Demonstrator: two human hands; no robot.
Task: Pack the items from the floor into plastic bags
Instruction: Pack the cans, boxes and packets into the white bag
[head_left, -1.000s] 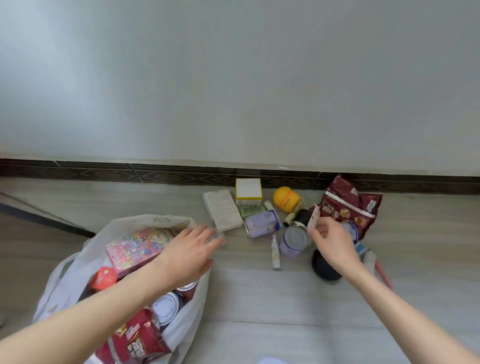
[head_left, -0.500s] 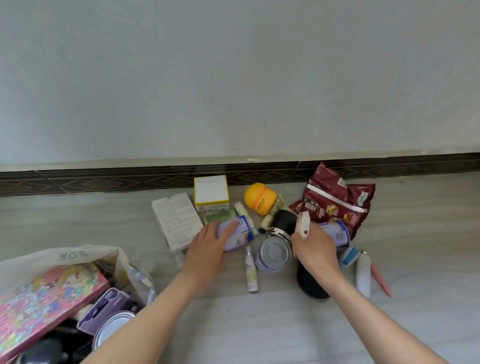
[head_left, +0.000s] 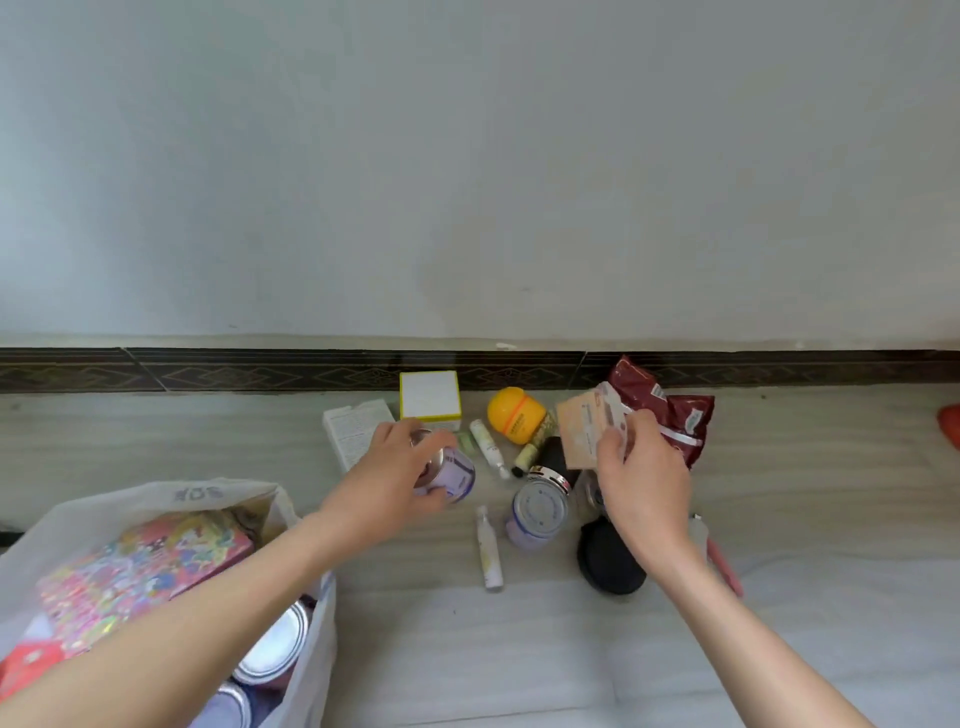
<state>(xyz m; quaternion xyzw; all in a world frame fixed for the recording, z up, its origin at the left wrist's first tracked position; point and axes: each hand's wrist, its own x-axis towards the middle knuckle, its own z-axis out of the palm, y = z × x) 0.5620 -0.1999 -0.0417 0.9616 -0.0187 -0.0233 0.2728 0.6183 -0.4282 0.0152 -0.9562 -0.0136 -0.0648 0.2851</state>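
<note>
A pale wall (head_left: 467, 156) with a dark patterned skirting (head_left: 208, 370) backs a wood-look floor (head_left: 779, 597) where a person kneels over scattered goods. At lower left a white plastic bag (head_left: 171, 493) stands open, already holding a bright pink cartoon box (head_left: 140, 571) and silver-lidded cans (head_left: 272, 647). Against the skirting lies a maroon snack packet (head_left: 675, 415), partly behind the right hand (head_left: 644, 483), which grips a tan flat packet (head_left: 584, 434) lifted above the pile, fingers curled round its edge. The left hand (head_left: 395, 478) closes its fingers around a lavender can (head_left: 452, 475) lying on its side beside a white leaflet-printed box (head_left: 348, 431). A second lavender can (head_left: 537, 512) stands upright between the hands, a black round lid (head_left: 608, 561) just beside it under the right wrist. Behind sit a white box with yellow trim (head_left: 430, 396) and a yellow egg-shaped container (head_left: 514, 414). A small white tube (head_left: 485, 447) lies between them, and a slim white spray bottle (head_left: 489, 551) lies nearer the viewer, well clear of the bag.
</note>
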